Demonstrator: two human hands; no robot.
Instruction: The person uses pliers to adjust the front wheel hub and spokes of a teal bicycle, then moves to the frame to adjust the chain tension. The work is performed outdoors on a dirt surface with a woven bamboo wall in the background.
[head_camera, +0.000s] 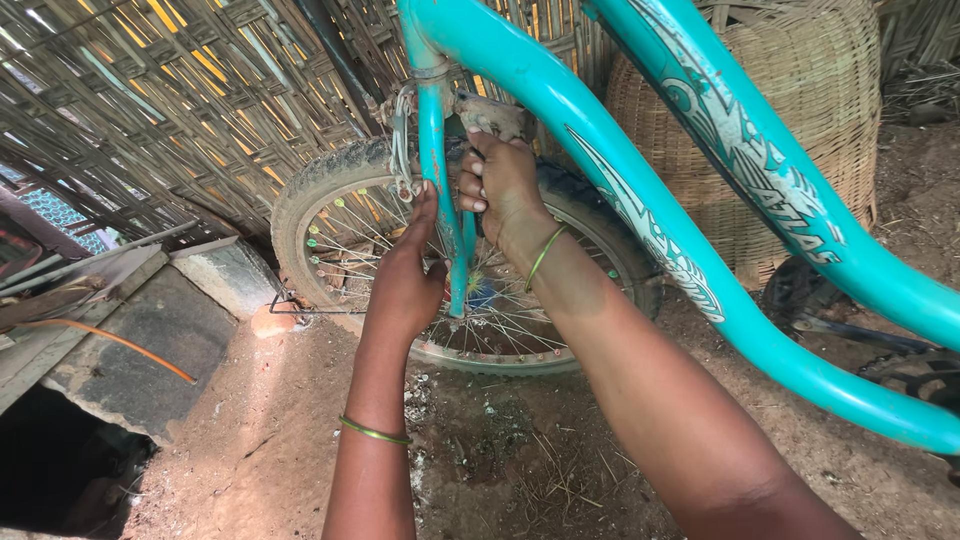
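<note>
Gripping the fork, right hand perhaps hides a tool.

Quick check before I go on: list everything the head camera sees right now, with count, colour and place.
bicycle frame: one, teal, across centre and right
front wheel: one, black tyre, silver spokes, centre
woven basket: one, tan, upper right
bamboo wall: one, tan, upper left
stone slab: one, grey, left
orange cable: one, on the slab
bangles: two, green, one on each wrist
left hand: at the fork
right hand: gripping by the fork crown
</note>
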